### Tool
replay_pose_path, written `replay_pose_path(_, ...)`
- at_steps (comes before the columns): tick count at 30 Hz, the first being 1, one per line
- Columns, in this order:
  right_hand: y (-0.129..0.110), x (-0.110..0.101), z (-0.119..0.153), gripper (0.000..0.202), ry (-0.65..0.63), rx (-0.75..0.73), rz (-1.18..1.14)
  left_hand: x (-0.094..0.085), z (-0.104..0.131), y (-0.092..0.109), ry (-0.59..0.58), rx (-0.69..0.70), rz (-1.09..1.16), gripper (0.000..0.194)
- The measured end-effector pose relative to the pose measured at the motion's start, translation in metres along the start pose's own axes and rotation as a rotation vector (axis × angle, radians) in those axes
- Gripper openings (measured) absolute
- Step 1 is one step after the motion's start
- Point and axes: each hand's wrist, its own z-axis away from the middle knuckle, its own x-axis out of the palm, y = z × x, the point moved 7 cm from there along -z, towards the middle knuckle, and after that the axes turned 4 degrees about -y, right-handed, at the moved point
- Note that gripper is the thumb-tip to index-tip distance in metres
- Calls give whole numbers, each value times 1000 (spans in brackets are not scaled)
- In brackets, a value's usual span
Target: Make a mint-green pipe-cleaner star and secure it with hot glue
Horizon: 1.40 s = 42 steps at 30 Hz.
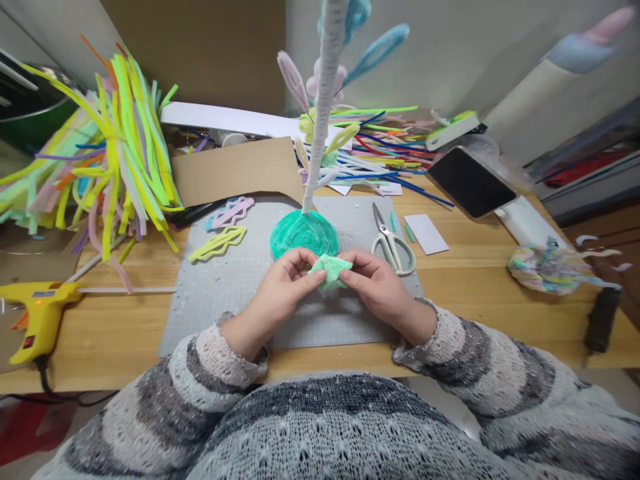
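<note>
Mid-frame, our L hand (283, 283) & R hand (377, 287) pinch the mint piece (331, 272), apparently not yet attached; stem (321, 120) already up on base (304, 235), zigzags (217, 244) loose left of centre, prob. unused

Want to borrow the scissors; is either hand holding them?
No, the scissors lie on the cutting mat, while the left hand and right hand hold a mint-green fuzzy piece.

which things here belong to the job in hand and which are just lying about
Likely the job:
- mint-green piece, in left hand and right hand
- scissors
- glue gun
- fuzzy sticks

Probably just lying about:
- phone
- white card
</note>
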Motion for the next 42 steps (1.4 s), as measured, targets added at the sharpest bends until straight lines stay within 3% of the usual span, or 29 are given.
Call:
replay_pose_path(4,1,5,1,24,-56,22,40,5,2,1,-83,-43,-100,19)
replay_pose_path(6,-3,2,1,25,3,-8,50,3,3,7,-49,9,-209,16)
replay_pose_path(9,-3,-5,1,32,119,2,-65,0,9,31,28,295,-495,6)
replay_pose_path(12,6,0,0,34,39,134,-240,11,18,47,-20,587,-805,9)
replay_pose_path(14,8,1,0,35,9,163,-232,16,20,47,-64,646,-918,16)
replay_pose_path(17,7,-6,0,38,88,127,-122,16,18,41,-59,582,-863,18)
replay_pose_path(22,3,-3,2,35,83,94,-44,-6,10,23,145,269,-436,17)
replay_pose_path(25,-1,4,5,31,42,62,-34,-4,5,7,81,55,-363,22)
replay_pose_path(27,-3,7,7,29,28,37,-20,0,3,2,19,-12,-356,17)
replay_pose_path(31,-6,10,9,28,5,28,24,0,3,-1,-7,-75,-368,18)
replay_pose_path(37,-5,12,8,30,-49,11,30,6,5,-3,-141,-118,-387,25)
replay_pose_path(42,5,12,5,25,-94,70,36,2,5,-1,-70,-55,-518,25)
